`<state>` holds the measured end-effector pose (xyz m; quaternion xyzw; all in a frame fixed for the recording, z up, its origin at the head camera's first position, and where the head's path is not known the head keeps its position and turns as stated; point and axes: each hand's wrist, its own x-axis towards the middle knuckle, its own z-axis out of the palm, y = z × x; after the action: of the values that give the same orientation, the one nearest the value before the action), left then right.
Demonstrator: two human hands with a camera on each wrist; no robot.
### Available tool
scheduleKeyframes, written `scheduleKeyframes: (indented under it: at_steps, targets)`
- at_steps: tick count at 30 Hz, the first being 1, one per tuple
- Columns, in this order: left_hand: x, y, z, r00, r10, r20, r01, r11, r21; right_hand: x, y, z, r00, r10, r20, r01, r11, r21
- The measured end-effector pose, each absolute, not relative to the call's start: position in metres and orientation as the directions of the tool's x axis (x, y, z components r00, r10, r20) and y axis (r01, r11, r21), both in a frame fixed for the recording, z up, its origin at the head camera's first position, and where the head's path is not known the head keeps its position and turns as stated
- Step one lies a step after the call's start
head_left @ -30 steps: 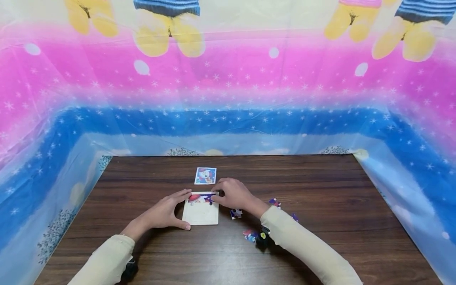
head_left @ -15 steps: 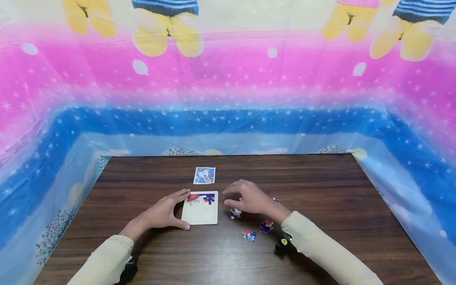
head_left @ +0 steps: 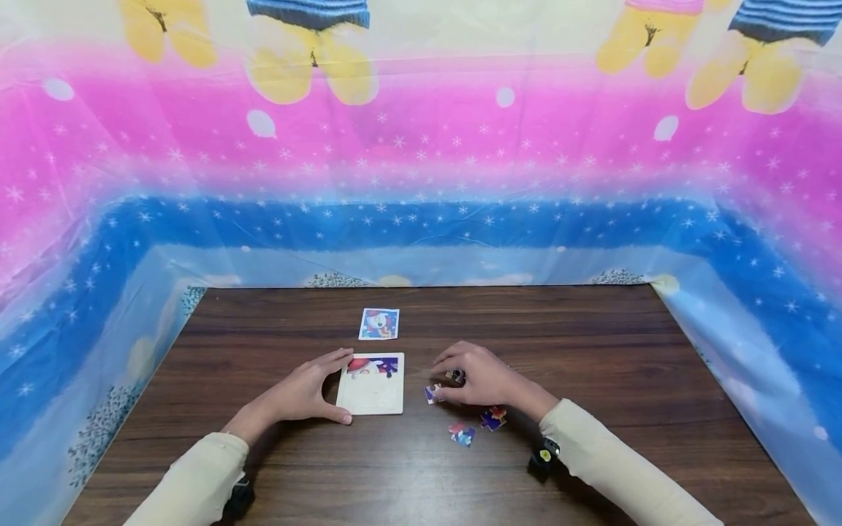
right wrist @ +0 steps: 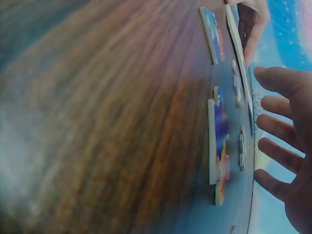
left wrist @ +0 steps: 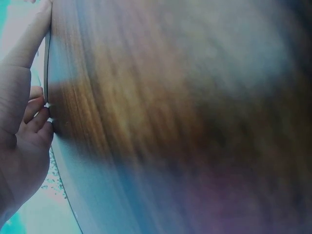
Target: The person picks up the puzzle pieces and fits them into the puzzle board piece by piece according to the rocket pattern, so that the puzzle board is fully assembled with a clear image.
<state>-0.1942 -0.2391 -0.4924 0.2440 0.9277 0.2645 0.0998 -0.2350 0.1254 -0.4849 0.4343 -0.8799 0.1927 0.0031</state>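
My left hand [head_left: 299, 387] grips the left side of a cream puzzle tray [head_left: 370, 398], fingers at its top-left corner and thumb at its bottom-left. Pieces showing a red hat and purple sky fill only the tray's top strip. Over loose jigsaw pieces right of the tray hovers my right hand [head_left: 483, 376]; its fingers are spread with nothing between them in the right wrist view. One white-and-purple jigsaw piece [head_left: 433, 394] lies by its thumb. Nearer me lie a red-and-blue piece [head_left: 462, 434] and a purple-and-orange piece [right wrist: 218, 141].
A small square picture card [head_left: 378, 324] lies beyond the tray. Everything stands on a dark wooden table [head_left: 276, 321]. A printed cloth [head_left: 421, 219] in pink and blue rises along the back and sides. The left wrist view is mostly blurred wood.
My right hand has left the tray's top-right corner and moved right and toward me, over the loose pieces. The left hand stays at the tray.
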Motion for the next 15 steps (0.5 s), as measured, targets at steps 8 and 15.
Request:
scheduleKeyframes:
  at_steps: [8, 15]
  targets:
    - [-0.195, -0.2388, -0.4919, -0.861, 0.506, -0.054, 0.405, 0.746, 0.529, -0.2362, 0.1291, -0.4894, -0.627, -0.773, 0.097, -0.756, 0.574, -0.315]
    - [-0.1954, -0.2392, -0.4921, -0.86, 0.508, -0.05, 0.408, 0.744, 0.529, -0.2374, 0.1293, -0.4881, -0.613, -0.786, 0.086, -0.772, 0.573, -0.274]
